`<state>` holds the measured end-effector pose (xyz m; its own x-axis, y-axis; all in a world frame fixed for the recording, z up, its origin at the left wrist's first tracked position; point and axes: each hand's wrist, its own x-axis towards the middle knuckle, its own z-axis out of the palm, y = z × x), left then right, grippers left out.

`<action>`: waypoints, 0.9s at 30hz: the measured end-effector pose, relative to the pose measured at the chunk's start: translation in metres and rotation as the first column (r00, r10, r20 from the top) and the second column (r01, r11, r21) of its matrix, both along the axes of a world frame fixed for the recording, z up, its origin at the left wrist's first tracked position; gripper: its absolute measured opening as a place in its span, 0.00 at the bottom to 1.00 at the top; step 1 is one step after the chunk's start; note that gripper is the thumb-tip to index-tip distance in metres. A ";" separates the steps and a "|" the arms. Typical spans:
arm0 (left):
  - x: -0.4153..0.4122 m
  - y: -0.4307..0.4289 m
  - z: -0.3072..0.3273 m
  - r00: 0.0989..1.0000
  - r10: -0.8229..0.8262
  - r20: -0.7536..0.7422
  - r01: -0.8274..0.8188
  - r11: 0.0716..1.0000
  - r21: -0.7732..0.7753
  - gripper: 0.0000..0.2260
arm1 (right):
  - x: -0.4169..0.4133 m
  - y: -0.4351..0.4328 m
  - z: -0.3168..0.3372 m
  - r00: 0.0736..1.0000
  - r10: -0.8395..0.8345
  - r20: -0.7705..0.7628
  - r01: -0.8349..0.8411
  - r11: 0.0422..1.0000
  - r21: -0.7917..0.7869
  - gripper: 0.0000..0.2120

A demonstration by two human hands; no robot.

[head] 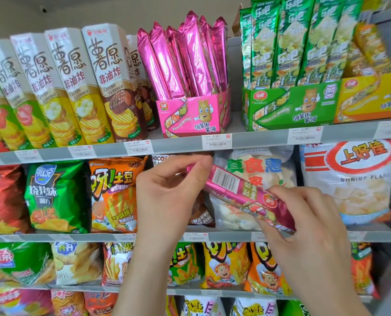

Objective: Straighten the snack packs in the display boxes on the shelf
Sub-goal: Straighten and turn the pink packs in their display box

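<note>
A long pink snack pack (pixel 233 190) lies tilted in front of the middle shelf, barcode side toward me. My left hand (pixel 169 197) pinches its upper left end. My right hand (pixel 304 222) grips its lower right end. Above, on the top shelf, the pink display box (pixel 194 115) holds several pink packs (pixel 185 58) standing upright and fanned out. To its right, the green display box (pixel 290 106) carries several green packs (pixel 299 42) standing upright, and a yellow display box (pixel 372 96) follows at the far right.
Tall chip cartons (pixel 60 87) fill the top shelf's left side. Grey shelf rails with price tags (pixel 217 141) run across. Chip bags (pixel 112 192) and a large shrimp-flavour bag (pixel 349 179) crowd the middle shelf; more bags (pixel 224 265) sit below.
</note>
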<state>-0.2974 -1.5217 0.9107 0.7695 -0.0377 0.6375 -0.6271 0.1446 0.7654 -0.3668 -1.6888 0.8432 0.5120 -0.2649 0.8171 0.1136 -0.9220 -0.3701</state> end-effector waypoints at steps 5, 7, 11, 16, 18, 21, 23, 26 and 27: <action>0.001 -0.003 -0.001 0.973 0.201 0.117 -0.208 0.977 0.052 0.05 | 0.000 0.004 -0.004 1.000 -0.025 -0.004 0.025 0.999 0.022 0.32; 0.002 -0.003 0.000 0.956 0.252 0.150 -0.263 0.963 0.063 0.05 | 0.000 0.004 -0.002 0.999 0.022 -0.046 -0.020 1.000 0.023 0.29; 0.009 0.002 0.007 0.968 0.241 0.071 -0.235 0.968 -0.089 0.06 | -0.004 -0.003 0.003 0.937 0.254 -0.241 -0.249 0.967 0.051 0.20; 0.019 0.010 0.012 0.970 0.240 0.018 -0.239 0.969 -0.054 0.06 | -0.009 -0.015 -0.003 0.891 0.426 -0.157 -0.374 0.884 0.280 0.30; 0.022 0.013 0.011 0.975 0.220 0.031 -0.222 0.973 0.062 0.07 | -0.009 -0.018 -0.002 0.917 0.385 -0.105 -0.344 0.897 0.278 0.32; 0.024 0.011 0.010 0.977 0.214 0.013 -0.214 0.963 0.166 0.15 | -0.008 -0.016 0.000 0.935 0.350 -0.053 -0.332 0.918 0.217 0.31; 0.023 0.003 0.007 0.972 0.234 -0.007 -0.230 0.960 0.161 0.18 | -0.006 -0.011 -0.001 0.933 0.358 -0.017 -0.347 0.914 0.211 0.26; 0.026 -0.006 -0.001 0.938 0.346 -0.003 -0.341 0.928 0.148 0.30 | -0.005 -0.005 -0.005 0.929 0.367 0.039 -0.365 0.895 0.258 0.25; 0.026 -0.008 -0.001 0.938 0.342 -0.047 -0.336 0.935 0.112 0.34 | -0.004 -0.003 -0.006 0.928 0.368 0.062 -0.370 0.888 0.274 0.26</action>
<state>-0.2715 -1.5297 0.9093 0.7875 0.1713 0.5921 -0.5736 -0.1479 0.8057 -0.3711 -1.6919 0.8375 0.6105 -0.2734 0.7433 0.4295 -0.6742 -0.6008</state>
